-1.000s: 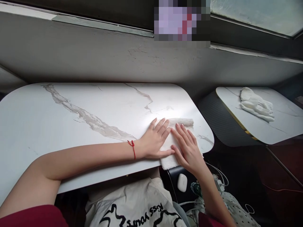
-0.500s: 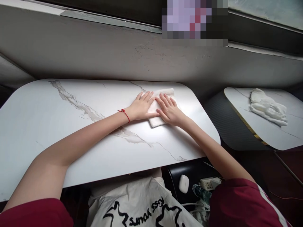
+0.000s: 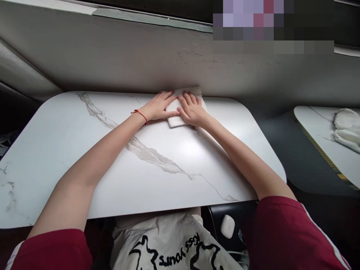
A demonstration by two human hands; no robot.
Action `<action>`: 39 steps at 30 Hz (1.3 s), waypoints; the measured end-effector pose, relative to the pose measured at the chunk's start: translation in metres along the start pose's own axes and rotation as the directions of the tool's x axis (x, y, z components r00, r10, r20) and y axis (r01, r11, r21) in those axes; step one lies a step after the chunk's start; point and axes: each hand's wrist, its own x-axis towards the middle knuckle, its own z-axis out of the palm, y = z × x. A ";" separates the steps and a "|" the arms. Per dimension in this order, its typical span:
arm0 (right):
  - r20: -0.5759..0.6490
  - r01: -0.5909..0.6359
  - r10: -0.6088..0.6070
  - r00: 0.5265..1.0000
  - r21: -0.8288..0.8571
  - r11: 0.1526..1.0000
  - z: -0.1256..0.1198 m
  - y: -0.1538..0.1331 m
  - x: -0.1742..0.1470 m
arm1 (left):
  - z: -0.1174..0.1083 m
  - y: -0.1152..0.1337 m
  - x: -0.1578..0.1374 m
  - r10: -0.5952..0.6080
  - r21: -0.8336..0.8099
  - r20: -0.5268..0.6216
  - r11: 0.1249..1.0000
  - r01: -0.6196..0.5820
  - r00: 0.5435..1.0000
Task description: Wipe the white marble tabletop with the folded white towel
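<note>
A folded white cloth (image 3: 176,121) lies at the back edge of the white marble-patterned table (image 3: 157,187), its far end reaching the wall. My left hand (image 3: 157,107), with a red string at the wrist, rests flat over the cloth's left side, fingers spread. Flat on the cloth's middle and right is my right hand (image 3: 193,110), its fingers also stretched out. The two thumbs come close together over the cloth. Both palms hide part of it.
A grey wall (image 3: 135,63) rises right behind the table. To the right, a second marble-patterned table (image 3: 317,123) bears a crumpled white cloth (image 3: 347,127). Below the near edge, a small white case (image 3: 227,226) sits on a black surface beside a printed pale fabric (image 3: 157,240).
Both hands have pushed the folded cloth away from me and a little left, up to the table's back edge. The camera view has turned slightly left.
</note>
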 end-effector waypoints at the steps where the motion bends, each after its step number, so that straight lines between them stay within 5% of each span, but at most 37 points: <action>1: -0.014 -0.005 0.005 1.000 -0.006 1.000 0.001 -0.001 0.000 | 0.001 -0.002 -0.001 0.005 -0.002 0.000 1.000 -0.005 1.000; 17: -0.046 -0.033 0.034 0.998 0.003 0.999 -0.011 -0.017 -0.010 | -0.004 0.007 -0.005 -0.020 0.018 -0.038 1.000 0.020 0.999; 27: 0.023 -0.161 0.165 0.986 -0.131 0.978 -0.032 -0.074 -0.024 | -0.004 0.041 -0.003 -0.132 0.101 -0.162 0.984 0.150 0.978; 39: -0.028 -0.126 0.124 0.992 -0.080 0.989 -0.034 -0.114 -0.068 | 0.004 0.076 -0.054 -0.068 0.258 -0.085 0.962 0.088 0.994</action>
